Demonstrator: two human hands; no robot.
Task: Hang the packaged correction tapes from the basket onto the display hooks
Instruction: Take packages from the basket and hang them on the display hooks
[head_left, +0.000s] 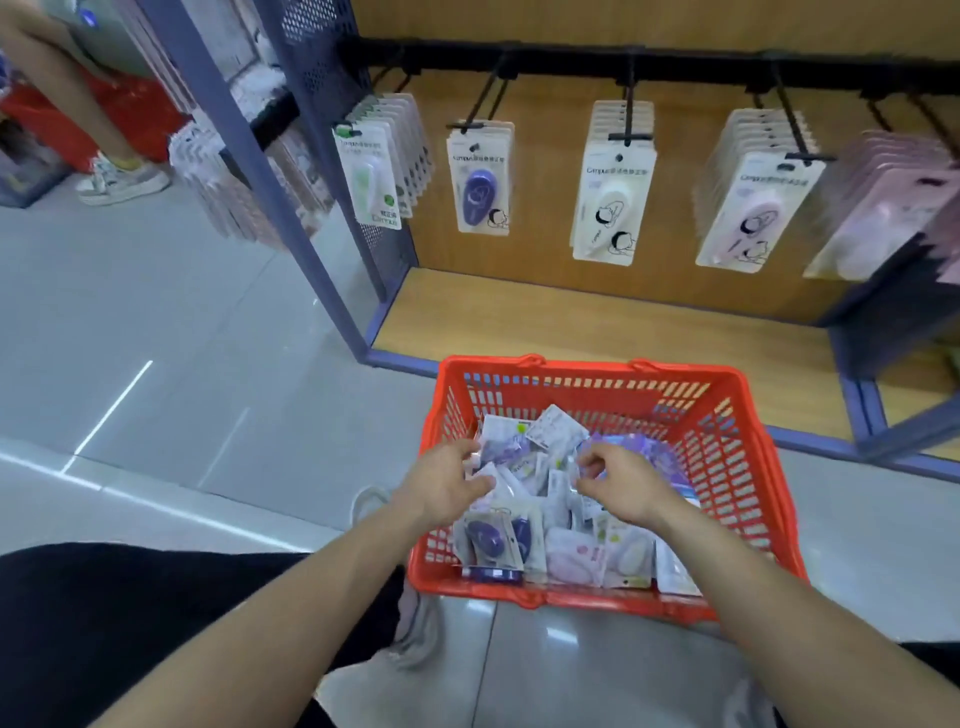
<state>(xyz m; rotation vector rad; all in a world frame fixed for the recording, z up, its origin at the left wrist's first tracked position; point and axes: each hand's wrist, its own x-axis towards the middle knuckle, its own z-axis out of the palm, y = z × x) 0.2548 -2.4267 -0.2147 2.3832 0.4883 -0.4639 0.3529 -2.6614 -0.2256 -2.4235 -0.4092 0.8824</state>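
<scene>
Hooks part-stocked; basket full of tapes. Left hand and right hand among them, grips unclear.

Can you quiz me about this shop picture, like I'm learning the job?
1. True or false: the left hand and the right hand both reach into the basket.
2. The front pack on the second hook from the left holds a tape that is: A purple, B green, C pink.
3. Fill in: the basket's colour is ____.

Key: 1 true. 2 A. 3 red.
</scene>
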